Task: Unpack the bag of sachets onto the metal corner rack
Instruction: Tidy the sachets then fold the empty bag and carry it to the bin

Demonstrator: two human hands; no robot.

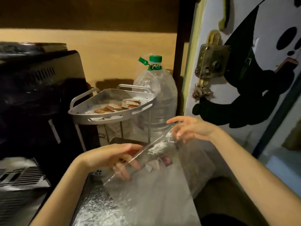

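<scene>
A clear plastic bag (162, 173) hangs low in the middle, stretched between both hands, with a few sachets (164, 161) showing through its upper part. My left hand (114, 158) grips the bag's mouth at its lower left, fingers reaching inside. My right hand (190, 128) holds the bag's upper right edge with fingers spread. The metal corner rack (112, 119) stands behind the hands, left of centre. Several brown sachets (118, 106) lie flat in its top tray.
A big clear water bottle (156, 101) with a green cap stands right of the rack. A black appliance (37, 95) fills the left side. A door with a padlock (211, 61) and a panda picture closes the right. The counter top (101, 209) is foil-covered.
</scene>
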